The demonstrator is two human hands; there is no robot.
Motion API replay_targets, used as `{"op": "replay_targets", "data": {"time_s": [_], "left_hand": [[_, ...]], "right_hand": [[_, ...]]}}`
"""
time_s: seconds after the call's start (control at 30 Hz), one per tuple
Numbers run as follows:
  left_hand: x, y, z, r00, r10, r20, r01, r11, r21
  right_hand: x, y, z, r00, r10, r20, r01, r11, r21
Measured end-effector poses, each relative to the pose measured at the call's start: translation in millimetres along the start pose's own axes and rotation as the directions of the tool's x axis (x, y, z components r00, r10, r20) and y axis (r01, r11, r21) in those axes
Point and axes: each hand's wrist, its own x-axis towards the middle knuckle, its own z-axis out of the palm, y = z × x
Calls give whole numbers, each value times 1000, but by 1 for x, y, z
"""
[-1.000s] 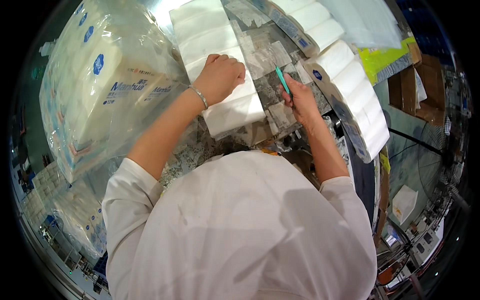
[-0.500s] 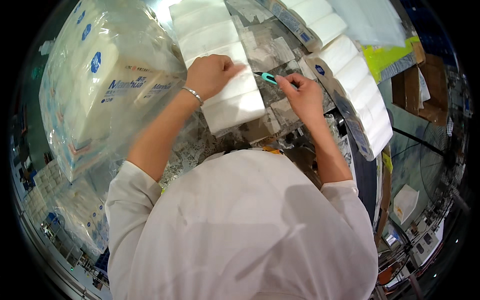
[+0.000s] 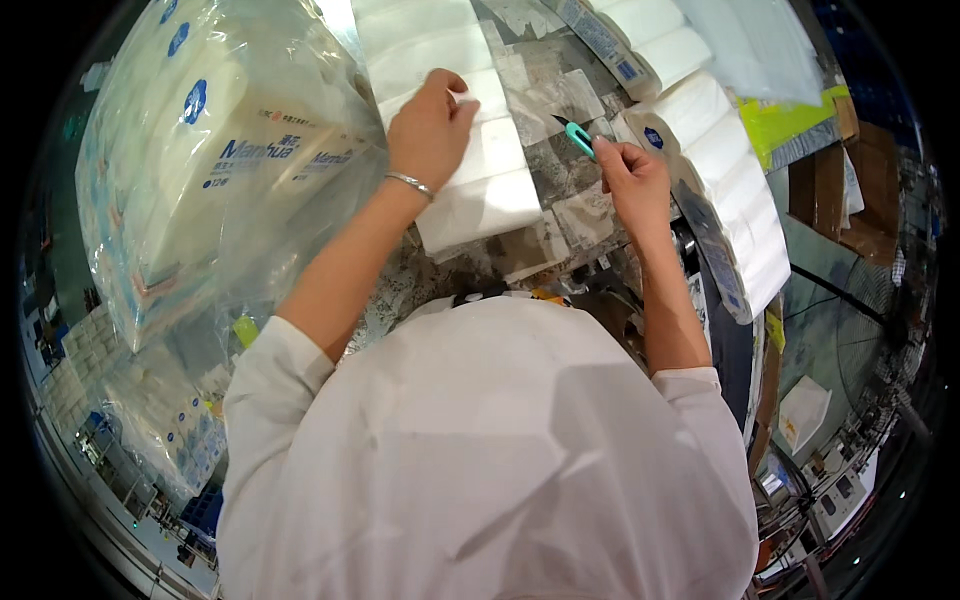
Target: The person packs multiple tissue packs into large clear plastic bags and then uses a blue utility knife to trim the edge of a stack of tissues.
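Note:
A row of white tissue rolls (image 3: 487, 170) lies lengthwise in front of me on the worn work surface. Over its left side is my left hand (image 3: 432, 130), wearing a silver bracelet, its fingers curled and the thumb near the index finger. Whatever they may pinch is too small or hidden to make out. To the right of the row, my right hand (image 3: 637, 185) grips a teal utility knife (image 3: 580, 140). Its dark blade points up and left, apart from the rolls.
At left stands a large clear plastic bag (image 3: 230, 170) of packed tissue. Wrapped roll packs (image 3: 725, 165) line the right side, with clear film sheets (image 3: 755, 45) behind. Farther right are an open cardboard box (image 3: 860, 190) and a fan (image 3: 865, 330).
My right hand has drawn the knife rightward, away from the rolls. My left hand has shifted slightly farther up the row, and its fingers have curled more. The whole view has shifted a little.

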Motion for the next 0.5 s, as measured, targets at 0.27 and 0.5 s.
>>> {"op": "replay_targets", "data": {"time_s": [0.27, 0.5], "left_hand": [[-87, -9, 53, 333, 716, 614, -713, 617, -333], [-35, -11, 8, 971, 226, -77, -230, 971, -58]], "right_hand": [[1, 5, -3, 997, 82, -1, -82, 997, -16], [-14, -11, 1, 982, -189, -15, 160, 868, -469]]}}
